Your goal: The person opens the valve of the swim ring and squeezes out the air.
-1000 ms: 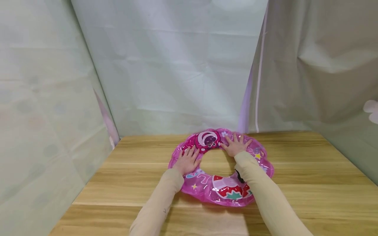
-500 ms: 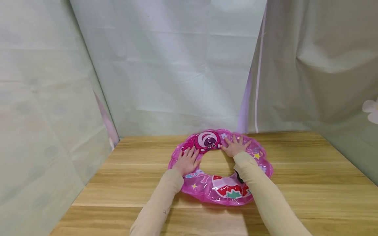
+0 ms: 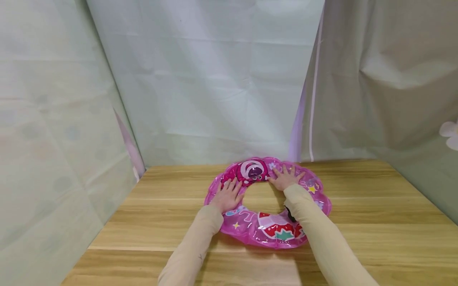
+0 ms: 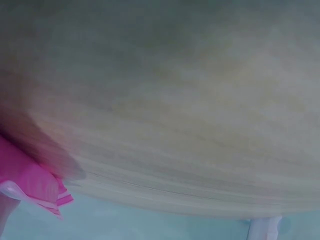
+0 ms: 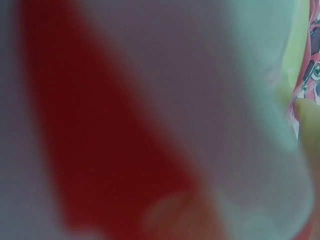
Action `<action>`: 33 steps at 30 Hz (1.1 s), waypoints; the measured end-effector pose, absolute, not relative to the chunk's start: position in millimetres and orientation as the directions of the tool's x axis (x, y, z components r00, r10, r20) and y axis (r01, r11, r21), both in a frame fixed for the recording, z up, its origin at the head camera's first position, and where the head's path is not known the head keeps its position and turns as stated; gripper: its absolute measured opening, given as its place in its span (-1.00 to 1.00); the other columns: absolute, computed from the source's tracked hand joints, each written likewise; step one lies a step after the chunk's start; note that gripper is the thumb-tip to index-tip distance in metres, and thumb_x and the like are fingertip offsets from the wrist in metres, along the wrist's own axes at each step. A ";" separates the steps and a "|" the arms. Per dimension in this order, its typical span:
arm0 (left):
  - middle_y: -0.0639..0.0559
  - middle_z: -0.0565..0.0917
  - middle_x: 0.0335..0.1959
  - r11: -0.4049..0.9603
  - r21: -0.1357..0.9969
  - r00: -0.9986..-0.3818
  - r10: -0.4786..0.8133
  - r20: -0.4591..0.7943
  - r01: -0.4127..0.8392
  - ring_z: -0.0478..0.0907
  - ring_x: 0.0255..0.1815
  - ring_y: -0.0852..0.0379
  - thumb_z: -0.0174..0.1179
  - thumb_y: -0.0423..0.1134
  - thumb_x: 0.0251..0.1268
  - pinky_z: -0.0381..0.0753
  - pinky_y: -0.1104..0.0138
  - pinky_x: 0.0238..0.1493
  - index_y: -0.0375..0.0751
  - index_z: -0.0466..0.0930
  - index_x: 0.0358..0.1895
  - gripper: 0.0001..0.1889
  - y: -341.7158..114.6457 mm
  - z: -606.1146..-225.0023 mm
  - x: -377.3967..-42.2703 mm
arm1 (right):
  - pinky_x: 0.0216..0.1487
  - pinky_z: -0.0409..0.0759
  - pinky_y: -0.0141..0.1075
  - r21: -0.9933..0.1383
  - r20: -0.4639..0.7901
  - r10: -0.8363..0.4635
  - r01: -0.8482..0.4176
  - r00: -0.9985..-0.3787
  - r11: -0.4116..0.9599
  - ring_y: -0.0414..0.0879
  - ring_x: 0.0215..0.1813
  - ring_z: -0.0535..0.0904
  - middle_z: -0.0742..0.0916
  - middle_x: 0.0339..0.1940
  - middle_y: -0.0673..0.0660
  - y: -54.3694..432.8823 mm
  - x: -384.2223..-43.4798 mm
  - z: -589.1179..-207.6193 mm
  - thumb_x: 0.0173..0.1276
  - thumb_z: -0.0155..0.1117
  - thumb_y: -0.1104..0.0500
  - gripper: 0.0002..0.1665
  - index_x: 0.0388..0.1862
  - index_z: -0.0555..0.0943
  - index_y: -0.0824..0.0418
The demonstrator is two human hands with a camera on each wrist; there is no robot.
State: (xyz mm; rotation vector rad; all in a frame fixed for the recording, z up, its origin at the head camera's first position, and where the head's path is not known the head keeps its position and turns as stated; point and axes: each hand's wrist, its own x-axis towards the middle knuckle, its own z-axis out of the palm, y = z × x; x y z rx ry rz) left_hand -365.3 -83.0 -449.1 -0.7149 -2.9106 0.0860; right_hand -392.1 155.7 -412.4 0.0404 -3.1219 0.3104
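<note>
A pink inflatable swim ring (image 3: 250,234), printed with a cartoon bear, stars and strawberries, lies on the wooden table. On its left side rests my left hand (image 3: 227,195), palm down with fingers spread. My right hand (image 3: 285,178) lies flat on the far right part of the ring, fingers fanned out. In the left wrist view the ring's edge (image 4: 30,175) shows at the lower left above the table. The right wrist view is filled by a blurred close part of the ring (image 5: 110,150), with a strip of its print at the right edge.
The wooden table (image 3: 386,222) extends around the ring on all sides. Pale hanging sheets (image 3: 214,79) enclose it at the back and left, and a greyer sheet (image 3: 393,87) hangs at the right. A dark band (image 3: 290,213) sits at the right wrist.
</note>
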 end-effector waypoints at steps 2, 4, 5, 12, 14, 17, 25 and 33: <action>-0.12 -0.03 0.40 0.884 -0.091 -0.875 0.468 0.125 0.459 -0.14 0.37 -0.12 -0.38 0.11 0.41 -0.21 -0.05 0.25 -0.11 -0.01 0.42 -0.39 -83.3 -449.2 -365.7 | 0.02 -0.40 0.40 -0.197 -0.001 -0.024 -0.023 -1.000 0.980 0.40 0.32 -0.28 0.02 0.42 0.24 155.8 -392.0 -412.1 0.31 -0.28 -0.36 -0.20 0.43 0.08 -0.01; -0.13 -0.03 0.40 0.881 -0.083 -0.872 0.473 0.127 0.466 -0.15 0.37 -0.13 -0.39 0.11 0.41 -0.21 -0.05 0.25 -0.12 -0.01 0.41 -0.39 -83.3 -448.9 -366.0 | 0.02 -0.40 0.40 -0.197 -0.006 -0.022 -0.020 -1.000 0.980 0.40 0.32 -0.28 0.02 0.42 0.25 156.1 -392.0 -411.8 0.31 -0.28 -0.36 -0.20 0.43 0.08 -0.01; -0.13 -0.03 0.40 0.879 -0.082 -0.870 0.476 0.129 0.469 -0.15 0.37 -0.13 -0.39 0.11 0.41 -0.21 -0.05 0.25 -0.13 -0.01 0.41 -0.39 -83.2 -448.7 -366.1 | 0.02 -0.40 0.40 -0.197 -0.010 -0.021 -0.019 -1.000 0.980 0.40 0.32 -0.29 0.02 0.41 0.26 156.2 -392.2 -411.8 0.32 -0.28 -0.36 -0.20 0.43 0.07 -0.01; -0.16 -0.02 0.40 0.875 -0.087 -0.866 0.483 0.132 0.476 -0.14 0.36 -0.15 -0.40 0.10 0.41 -0.20 -0.07 0.24 -0.16 0.00 0.41 -0.39 -83.3 -447.6 -365.1 | 0.02 -0.40 0.40 -0.191 -0.046 -0.021 -0.012 -0.999 0.982 0.40 0.32 -0.30 -0.01 0.42 0.26 155.5 -393.2 -411.2 0.32 -0.31 -0.35 -0.21 0.44 0.02 -0.03; -0.15 -0.02 0.40 0.876 -0.095 -0.867 0.481 0.131 0.472 -0.13 0.36 -0.14 -0.40 0.10 0.41 -0.19 -0.06 0.24 -0.15 -0.01 0.41 -0.39 -83.1 -447.0 -364.4 | 0.02 -0.38 0.41 -0.185 -0.053 -0.024 -0.013 -0.998 0.983 0.41 0.31 -0.29 -0.01 0.42 0.26 155.4 -394.2 -411.7 0.33 -0.32 -0.35 -0.21 0.44 0.00 -0.03; -0.15 -0.02 0.40 0.877 -0.104 -0.868 0.479 0.130 0.468 -0.13 0.36 -0.13 -0.40 0.10 0.41 -0.19 -0.06 0.24 -0.15 0.00 0.41 -0.39 -82.9 -445.3 -363.5 | 0.02 -0.36 0.41 -0.179 -0.061 -0.021 -0.010 -0.998 0.984 0.41 0.31 -0.28 -0.02 0.42 0.26 155.1 -395.5 -412.5 0.33 -0.33 -0.35 -0.21 0.45 -0.02 -0.04; -0.13 -0.03 0.40 0.882 -0.098 -0.875 0.469 0.119 0.460 -0.13 0.36 -0.13 -0.40 0.11 0.41 -0.18 -0.05 0.25 -0.13 -0.02 0.41 -0.39 -83.8 -445.0 -363.8 | 0.01 -0.36 0.42 -0.201 -0.075 -0.017 -0.002 -0.997 0.980 0.41 0.31 -0.30 -0.02 0.41 0.28 153.9 -395.3 -413.1 0.34 -0.34 -0.34 -0.22 0.45 -0.03 -0.05; -0.12 -0.02 0.40 0.883 -0.104 -0.874 0.469 0.130 0.458 -0.12 0.36 -0.12 -0.39 0.12 0.40 -0.16 -0.05 0.24 -0.11 -0.03 0.42 -0.38 -84.1 -447.6 -366.3 | 0.01 -0.37 0.41 -0.207 -0.094 -0.021 -0.001 -0.995 0.978 0.42 0.31 -0.33 -0.02 0.42 0.27 154.1 -394.6 -412.5 0.35 -0.38 -0.33 -0.23 0.45 -0.06 -0.04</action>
